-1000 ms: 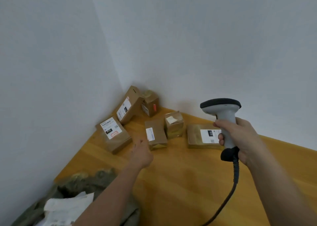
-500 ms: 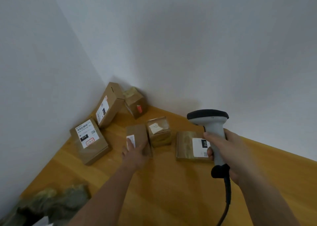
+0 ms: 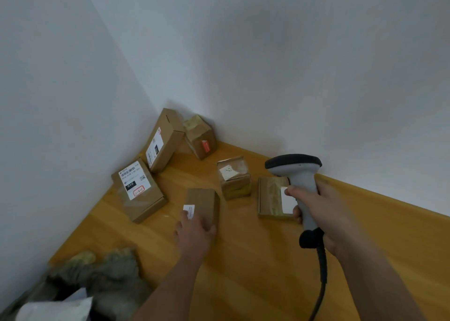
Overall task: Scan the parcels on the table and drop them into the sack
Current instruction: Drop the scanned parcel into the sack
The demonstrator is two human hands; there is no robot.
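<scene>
L hand has now reached the small parcel at tabletop center, grip closing round it; R grips scanner, 3 o'clock. Scan next, prob. Sack at 7.

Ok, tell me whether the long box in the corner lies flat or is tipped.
Tipped: the long box leans against the left wall, its labelled face slanted upward.

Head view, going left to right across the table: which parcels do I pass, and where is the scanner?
Flat box with the big label → tall box leaning in the corner → box under the left hand → taped cube → flat taped box → scanner in the right hand.
</scene>
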